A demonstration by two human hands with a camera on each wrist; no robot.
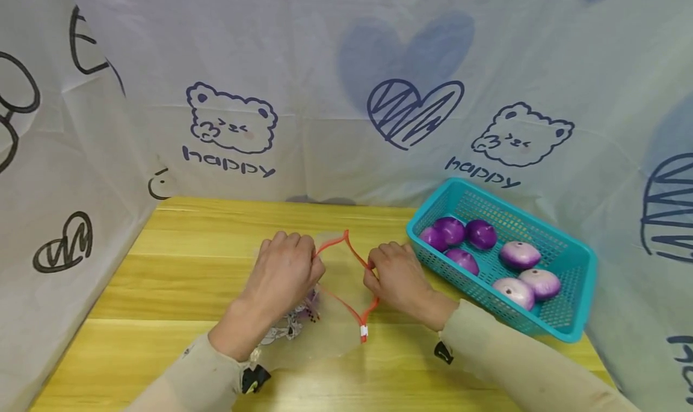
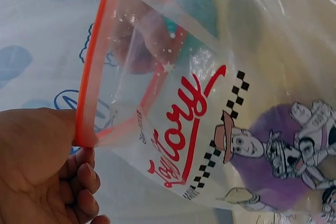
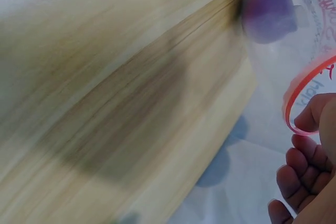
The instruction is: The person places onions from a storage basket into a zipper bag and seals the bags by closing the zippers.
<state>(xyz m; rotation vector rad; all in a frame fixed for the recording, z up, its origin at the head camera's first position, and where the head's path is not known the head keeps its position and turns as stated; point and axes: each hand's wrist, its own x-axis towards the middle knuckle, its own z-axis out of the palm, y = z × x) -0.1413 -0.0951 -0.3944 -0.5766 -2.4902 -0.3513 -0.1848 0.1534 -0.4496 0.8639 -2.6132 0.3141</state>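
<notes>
1. Printed white sheeting (image 1: 335, 69) with bears, hearts and the word "happy" hangs behind and to both sides of a yellow wooden table (image 1: 189, 231)
2. Lying on the table near its front middle is a clear zip bag (image 1: 325, 322) with an orange-red zip strip (image 1: 354, 252) pulled open into a loop; the left wrist view shows cartoon figures and red lettering printed on the plastic
3. On the left side of the mouth, the left hand (image 1: 284, 273) pinches the strip, its fingers curled tightly around the edge
4. At the opposite side, the right hand (image 1: 397, 276) grips the strip, fingers bent over it and thumb pressing; the right wrist view shows the strip curving just past the fingertips
5. Something purple (image 3: 268, 11) shows through the bag's plastic in the right wrist view, low in the bag near the table
6. Just beside the right hand stands a teal plastic basket (image 1: 574, 267) holding purple onions (image 1: 520, 254), some dark purple, some paler
</notes>
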